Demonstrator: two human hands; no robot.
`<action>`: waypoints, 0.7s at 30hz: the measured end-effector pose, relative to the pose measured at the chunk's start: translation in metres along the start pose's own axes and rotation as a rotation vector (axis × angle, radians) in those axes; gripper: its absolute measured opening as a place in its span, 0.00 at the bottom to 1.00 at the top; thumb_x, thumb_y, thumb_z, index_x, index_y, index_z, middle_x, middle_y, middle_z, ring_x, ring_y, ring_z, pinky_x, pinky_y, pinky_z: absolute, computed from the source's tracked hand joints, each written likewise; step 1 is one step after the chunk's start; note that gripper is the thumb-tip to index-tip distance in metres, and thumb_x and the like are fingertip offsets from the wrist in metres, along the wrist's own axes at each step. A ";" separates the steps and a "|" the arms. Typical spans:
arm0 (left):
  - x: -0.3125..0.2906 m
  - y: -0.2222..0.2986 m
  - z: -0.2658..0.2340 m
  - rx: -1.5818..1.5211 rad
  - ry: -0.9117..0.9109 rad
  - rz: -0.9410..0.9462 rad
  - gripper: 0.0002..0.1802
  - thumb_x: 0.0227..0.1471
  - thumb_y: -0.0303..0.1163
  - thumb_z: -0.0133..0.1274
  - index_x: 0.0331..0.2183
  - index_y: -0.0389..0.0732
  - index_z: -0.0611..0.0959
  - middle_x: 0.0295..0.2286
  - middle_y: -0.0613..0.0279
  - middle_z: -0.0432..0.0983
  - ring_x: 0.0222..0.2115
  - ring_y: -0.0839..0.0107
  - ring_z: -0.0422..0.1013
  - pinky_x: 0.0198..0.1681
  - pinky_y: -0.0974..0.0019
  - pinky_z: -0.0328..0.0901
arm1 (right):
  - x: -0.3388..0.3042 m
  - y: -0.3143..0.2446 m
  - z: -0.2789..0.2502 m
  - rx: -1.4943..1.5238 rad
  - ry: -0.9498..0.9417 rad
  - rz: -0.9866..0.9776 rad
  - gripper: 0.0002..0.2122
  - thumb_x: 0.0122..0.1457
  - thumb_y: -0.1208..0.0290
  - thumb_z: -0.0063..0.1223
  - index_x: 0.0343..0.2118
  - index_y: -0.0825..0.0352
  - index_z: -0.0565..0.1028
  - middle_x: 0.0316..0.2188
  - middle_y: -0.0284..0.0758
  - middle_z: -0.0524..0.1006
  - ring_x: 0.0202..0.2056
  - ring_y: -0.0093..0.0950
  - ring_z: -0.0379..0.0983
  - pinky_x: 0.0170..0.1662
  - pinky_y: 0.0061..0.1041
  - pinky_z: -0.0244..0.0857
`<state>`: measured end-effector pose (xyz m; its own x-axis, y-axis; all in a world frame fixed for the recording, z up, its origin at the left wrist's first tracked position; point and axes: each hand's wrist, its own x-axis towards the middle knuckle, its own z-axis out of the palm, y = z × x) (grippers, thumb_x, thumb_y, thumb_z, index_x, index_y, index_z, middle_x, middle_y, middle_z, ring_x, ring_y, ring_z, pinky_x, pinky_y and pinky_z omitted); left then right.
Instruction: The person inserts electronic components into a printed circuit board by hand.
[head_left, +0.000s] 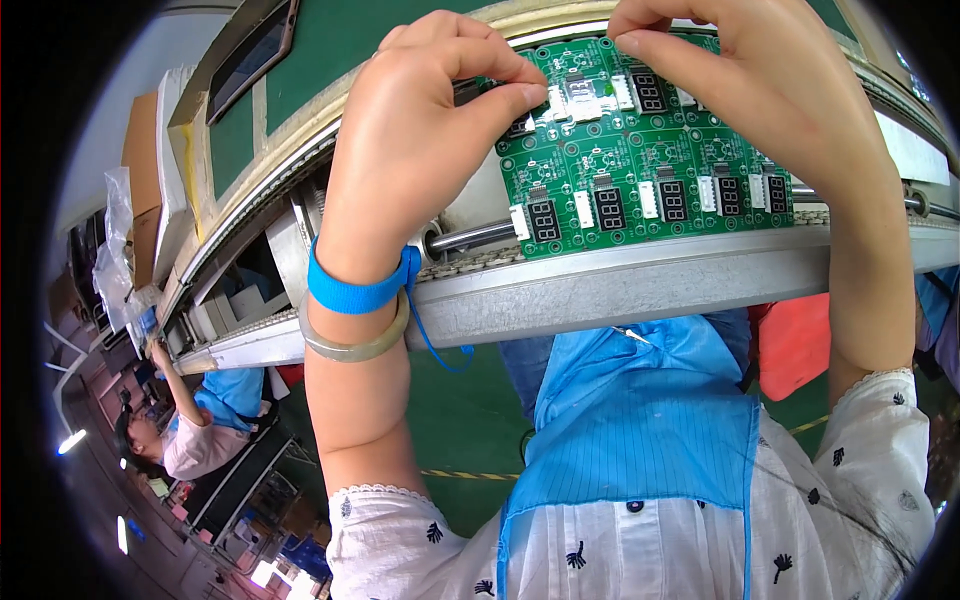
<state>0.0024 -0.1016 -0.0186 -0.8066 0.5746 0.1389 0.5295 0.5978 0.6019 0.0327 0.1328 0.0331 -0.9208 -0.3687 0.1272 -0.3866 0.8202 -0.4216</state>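
Note:
A green circuit board panel (640,228) lies across the conveyor rails in front of me. It carries several black digit displays (609,209) and white connectors (584,209) in two rows. My left hand (430,120) is closed in a pinch over the panel's far left part, its fingertips beside a white connector (557,103). My right hand (765,95) reaches over the far right part, thumb and finger closed near the far edge. Whatever either pinch holds is too small or hidden. A blue strap (360,285) and a pale bangle (355,345) circle my left wrist.
The metal front rail (630,275) runs along the near side of the panel. A dark flat device (252,60) lies at the far left on a green surface. Another person (205,425) sits farther along the line at left. A red seat back (795,345) shows at right.

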 end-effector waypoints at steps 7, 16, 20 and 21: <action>0.002 0.004 0.003 0.072 0.018 0.048 0.07 0.47 0.24 0.67 0.33 0.37 0.90 0.35 0.64 0.78 0.39 0.70 0.74 0.44 0.69 0.67 | 0.000 0.001 -0.002 0.007 -0.021 0.029 0.09 0.58 0.71 0.58 0.30 0.72 0.81 0.29 0.41 0.78 0.38 0.39 0.75 0.48 0.37 0.67; 0.000 0.009 0.004 0.117 0.028 0.065 0.07 0.47 0.23 0.66 0.32 0.36 0.89 0.34 0.64 0.78 0.38 0.72 0.74 0.43 0.69 0.67 | -0.001 0.008 0.002 -0.004 -0.028 0.009 0.09 0.58 0.71 0.56 0.30 0.73 0.81 0.28 0.41 0.78 0.37 0.39 0.74 0.48 0.37 0.67; -0.001 0.008 0.002 0.059 0.019 0.038 0.06 0.47 0.22 0.66 0.32 0.35 0.89 0.34 0.64 0.78 0.37 0.74 0.74 0.41 0.71 0.68 | -0.001 0.005 -0.001 0.012 -0.029 0.021 0.09 0.58 0.71 0.56 0.30 0.73 0.81 0.28 0.41 0.78 0.37 0.38 0.74 0.48 0.37 0.67; 0.000 0.008 0.002 0.040 0.014 0.028 0.06 0.47 0.22 0.66 0.32 0.35 0.89 0.34 0.65 0.78 0.37 0.74 0.74 0.40 0.71 0.68 | -0.001 0.004 -0.002 0.024 -0.018 0.019 0.09 0.58 0.71 0.56 0.30 0.73 0.81 0.27 0.41 0.78 0.36 0.38 0.74 0.47 0.37 0.67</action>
<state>0.0073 -0.0962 -0.0156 -0.7947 0.5838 0.1664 0.5619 0.6037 0.5655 0.0316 0.1376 0.0332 -0.9270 -0.3606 0.1029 -0.3671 0.8166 -0.4455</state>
